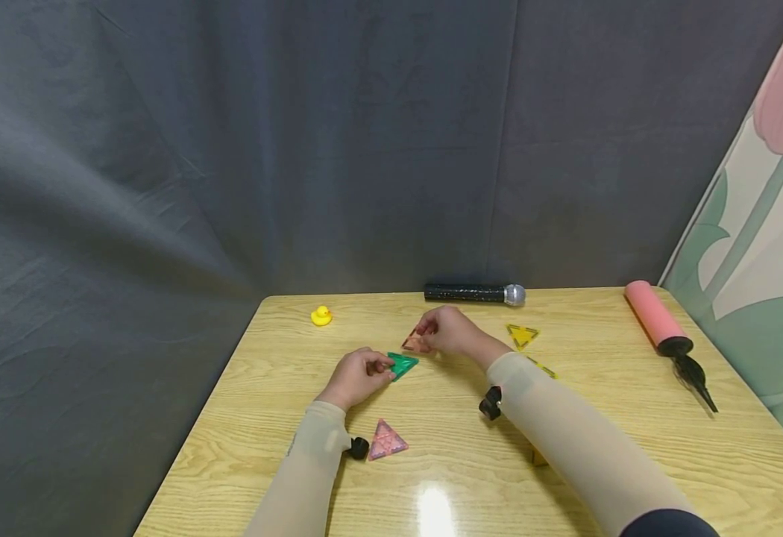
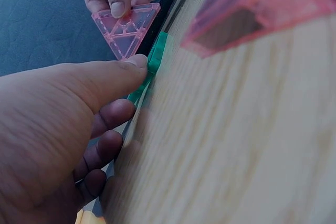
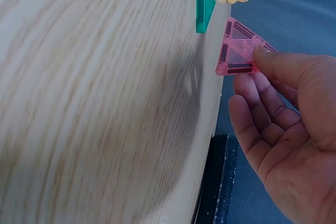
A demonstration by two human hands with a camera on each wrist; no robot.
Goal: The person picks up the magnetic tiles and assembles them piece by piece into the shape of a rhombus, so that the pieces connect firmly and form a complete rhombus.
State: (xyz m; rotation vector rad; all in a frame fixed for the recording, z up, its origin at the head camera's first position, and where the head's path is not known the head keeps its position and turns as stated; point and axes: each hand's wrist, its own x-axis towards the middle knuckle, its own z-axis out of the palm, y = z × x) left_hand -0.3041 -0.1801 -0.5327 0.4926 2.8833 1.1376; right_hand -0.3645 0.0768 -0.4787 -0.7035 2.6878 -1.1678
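My left hand (image 1: 358,378) pinches a green triangular magnetic tile (image 1: 403,365) between thumb and fingers, low over the table. Just beyond and to the right, my right hand (image 1: 447,330) pinches a translucent pink triangular tile (image 3: 239,51) by one side, thumb on its face. In the right wrist view the pink tile is raised off the tabletop, its other fingers curled loosely below. The two tiles are apart but near each other. A second pink triangle (image 1: 387,440) lies flat on the table beside my left wrist.
A yellow triangular tile (image 1: 522,335) lies right of my right hand, and another yellow piece (image 1: 542,368) is partly hidden by that forearm. Along the back are a rubber duck (image 1: 321,316) and a black microphone (image 1: 465,293). A pink hand pump (image 1: 656,317) lies at the right edge.
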